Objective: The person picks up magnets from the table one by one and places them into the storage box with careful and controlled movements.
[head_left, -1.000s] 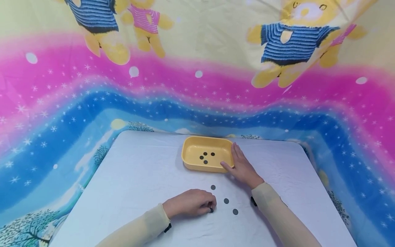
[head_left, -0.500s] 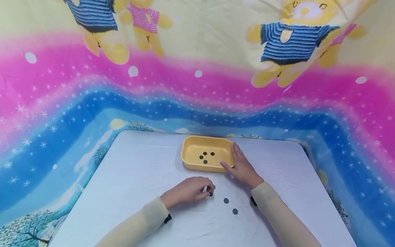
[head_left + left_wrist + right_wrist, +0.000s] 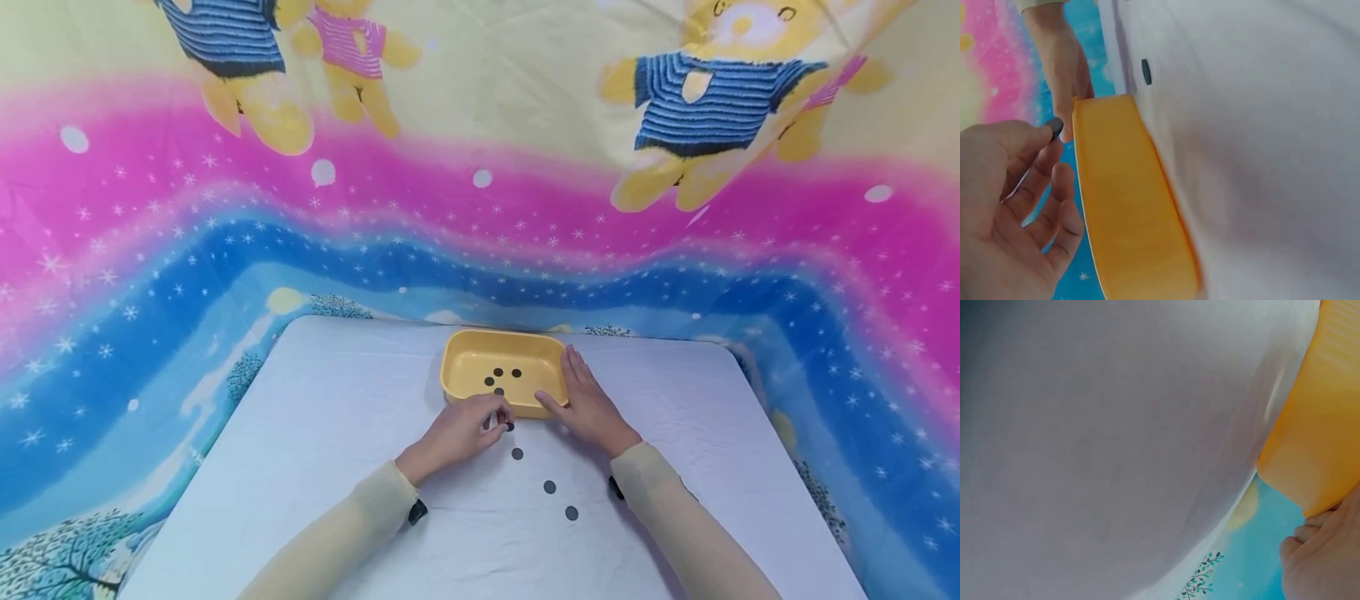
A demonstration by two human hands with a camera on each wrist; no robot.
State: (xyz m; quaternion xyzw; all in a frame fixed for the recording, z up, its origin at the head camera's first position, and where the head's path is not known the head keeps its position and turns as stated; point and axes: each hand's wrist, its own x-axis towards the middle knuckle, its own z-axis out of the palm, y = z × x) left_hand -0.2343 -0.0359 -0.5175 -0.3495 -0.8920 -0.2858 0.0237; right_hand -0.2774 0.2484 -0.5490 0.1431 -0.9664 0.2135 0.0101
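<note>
In the head view my left hand [image 3: 461,432] is at the front wall of a yellow plastic box [image 3: 468,405]. Thumb and fingertips pinch a small dark disc [image 3: 1055,128], plain in the left wrist view, just outside the rim; the other fingers are loosely bent. My right hand [image 3: 592,412] rests on the box's right end, its fingers straight along the outside and the thumb at the front rim. Several dark discs [image 3: 516,373] lie flat inside the box. Three more, the nearest to the box being one disc [image 3: 517,454], lie on the table in front.
A white cloth covers the table [image 3: 337,400]. The box stands close to its back edge, where a printed curtain [image 3: 480,242] hangs behind and along both sides. Another loose disc [image 3: 572,513] lies between my forearms.
My left hand has lifted the disc from the table and carried it forward to the box's front rim. The right hand, the box and the other discs have stayed put.
</note>
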